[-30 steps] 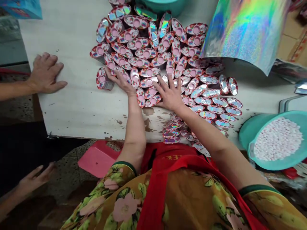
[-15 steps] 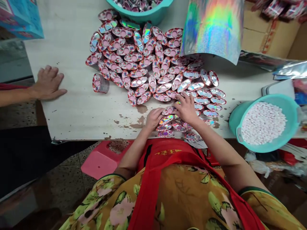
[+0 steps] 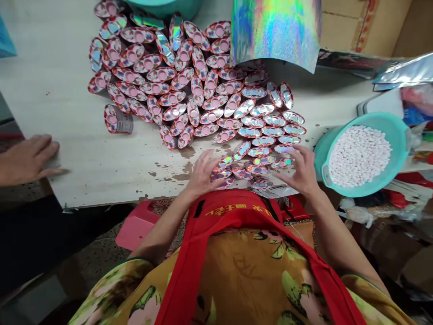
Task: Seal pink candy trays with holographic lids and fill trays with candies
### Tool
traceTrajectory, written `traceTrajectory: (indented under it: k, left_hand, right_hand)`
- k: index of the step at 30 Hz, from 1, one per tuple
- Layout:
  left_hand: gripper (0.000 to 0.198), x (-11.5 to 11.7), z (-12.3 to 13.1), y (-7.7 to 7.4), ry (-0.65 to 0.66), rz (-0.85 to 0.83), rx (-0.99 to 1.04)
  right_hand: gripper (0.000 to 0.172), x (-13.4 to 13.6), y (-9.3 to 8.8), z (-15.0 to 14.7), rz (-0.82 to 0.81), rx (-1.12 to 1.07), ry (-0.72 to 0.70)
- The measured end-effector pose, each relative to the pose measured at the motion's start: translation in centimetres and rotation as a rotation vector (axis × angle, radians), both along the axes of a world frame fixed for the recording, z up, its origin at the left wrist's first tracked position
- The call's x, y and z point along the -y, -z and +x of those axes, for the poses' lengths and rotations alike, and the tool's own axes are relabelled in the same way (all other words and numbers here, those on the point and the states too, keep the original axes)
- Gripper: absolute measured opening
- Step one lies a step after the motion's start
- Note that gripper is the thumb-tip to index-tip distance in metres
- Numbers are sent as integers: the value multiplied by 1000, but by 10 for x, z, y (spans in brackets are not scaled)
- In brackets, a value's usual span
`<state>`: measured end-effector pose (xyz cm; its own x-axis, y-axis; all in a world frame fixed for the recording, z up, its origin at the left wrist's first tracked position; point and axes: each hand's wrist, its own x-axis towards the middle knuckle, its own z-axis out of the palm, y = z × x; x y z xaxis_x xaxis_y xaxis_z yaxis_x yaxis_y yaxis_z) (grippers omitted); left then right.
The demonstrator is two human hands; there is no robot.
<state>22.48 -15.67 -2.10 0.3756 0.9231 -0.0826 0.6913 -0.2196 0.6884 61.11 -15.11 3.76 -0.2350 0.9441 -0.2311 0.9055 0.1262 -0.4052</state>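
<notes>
Along the left edge of the bench (image 3: 74, 158), a co-worker's hand (image 3: 29, 160) rests palm down, thumb apart, perhaps just taking weight. To its right, 1 container (image 3: 117, 119) stands apart, the print on its pale side panel too small to read. Next comes the large cluster of containers (image 3: 182, 79), packed side against side, probably because such narrow ovals steady each other; red-and-white printing surrounds the pink discs (image 3: 156, 88), but no brand is legible. The person's left hand (image 3: 203, 174) is part-open, fingers bent around the left end of a nearer group of foil-topped containers (image 3: 241, 173), seemingly fencing them in. Below, the red apron (image 3: 237, 197) carries yellow Chinese characters (image 3: 241, 210), upside down and creased; 王 seems to be among them. Farther right, a holographic sheet (image 3: 275, 34) overhangs the cluster. The person's right hand (image 3: 301, 171) is spread at the group's right end, gripping nothing; whether its fingertips touch, I cannot tell. Beyond it sits a teal basin (image 3: 320, 151) of white pellets (image 3: 360, 155), without readable writing.
</notes>
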Motion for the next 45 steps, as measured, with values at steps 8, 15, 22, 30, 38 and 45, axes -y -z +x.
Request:
traceTrajectory:
  k: [8, 15, 22, 30, 38, 45]
  left_hand:
    - [92, 35, 40, 0, 61, -200, -115]
    - [94, 35, 48, 9, 91, -130, -152]
    - [91, 36, 56, 8, 209, -22, -309]
    - [79, 51, 29, 6, 61, -17, -383]
    - [83, 33, -29, 6, 68, -34, -367]
    - [84, 11, -93, 7, 188, -51, -357]
  right_hand:
    - [127, 63, 65, 17, -200, -33, 62]
    - [141, 52, 80, -16, -101, -185, 60]
    - [137, 35, 90, -41, -64, -308, -230]
    - [123, 7, 96, -105, -91, -404, -344]
    - [123, 7, 95, -166, -44, -428, -188]
    - [118, 28, 96, -231, -17, -473, 29]
